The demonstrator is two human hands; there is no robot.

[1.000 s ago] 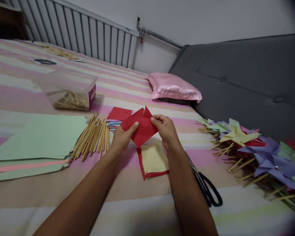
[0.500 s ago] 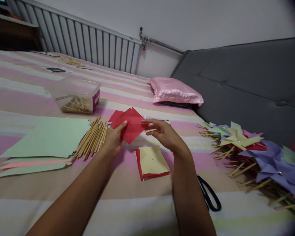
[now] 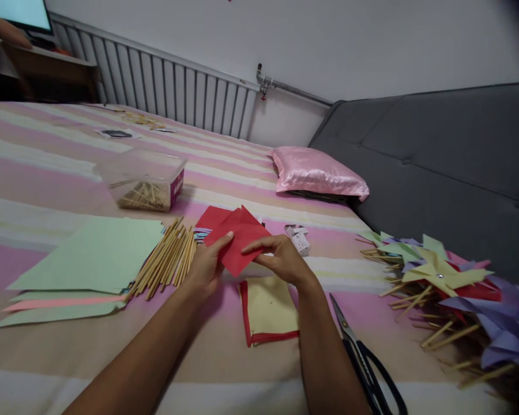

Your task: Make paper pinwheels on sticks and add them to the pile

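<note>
My left hand [image 3: 207,266] grips a red paper square [image 3: 237,245] by its left side, thumb on top. From the right, my right hand [image 3: 283,259] pinches the same sheet, index finger lying across its face and thumb beneath. More red paper [image 3: 213,216] shows behind the held square. Below the hands lies a small stack of yellow and red paper squares [image 3: 270,308]. Beside my left hand is a bundle of thin wooden sticks [image 3: 166,256]. Black-handled scissors [image 3: 350,334] lie to the right of my right forearm.
Pale green sheets [image 3: 90,253] lie left of the sticks. A clear plastic tub [image 3: 145,178] with sticks stands behind them. Finished paper pinwheels [image 3: 441,274] are piled on the right. A small box [image 3: 300,242] and a pink pillow [image 3: 318,170] lie farther back. A person's arm [image 3: 6,29] shows top left.
My right hand has moved in over the red square and now pinches it, where before its fingers were spread at the edge. The view has shifted, showing more of the scissors and a person's arm.
</note>
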